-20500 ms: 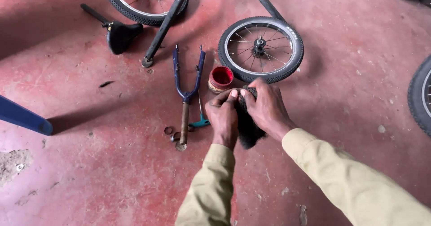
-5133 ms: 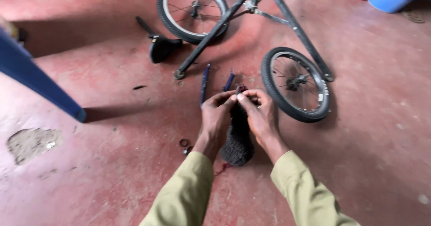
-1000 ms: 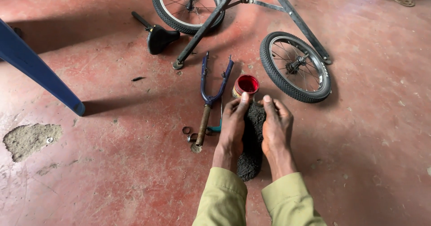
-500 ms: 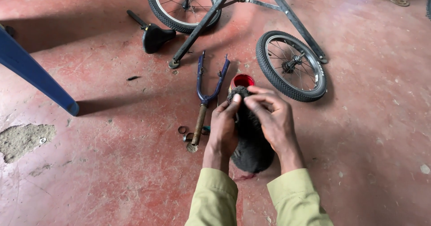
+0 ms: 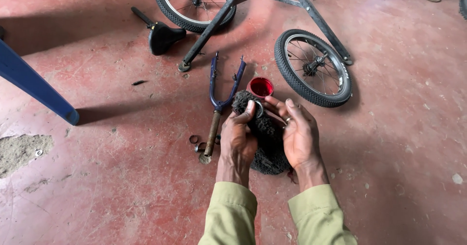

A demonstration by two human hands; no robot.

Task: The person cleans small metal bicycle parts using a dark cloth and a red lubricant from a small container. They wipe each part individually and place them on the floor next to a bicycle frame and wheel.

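**Small ring part getting handled in a dark rag**

So the bit in hand is a small metal ring (image 5: 259,109), greyish and round, sitting against a dark, grimy knitted rag (image 5: 266,143) that hangs down between both hands.

Around it on the red floor: a red cup (image 5: 260,87) just past the fingertips, a blue fork (image 5: 221,94) to the left with a few loose rings (image 5: 195,142) by its stem, a loose wheel (image 5: 314,67) to the right, and a black saddle (image 5: 163,35) further off.

The left hand (image 5: 238,140) pinches the ring and rag at thumb and fingertips; the right hand (image 5: 297,130) cups the rag from the other side, fingers touching the ring.
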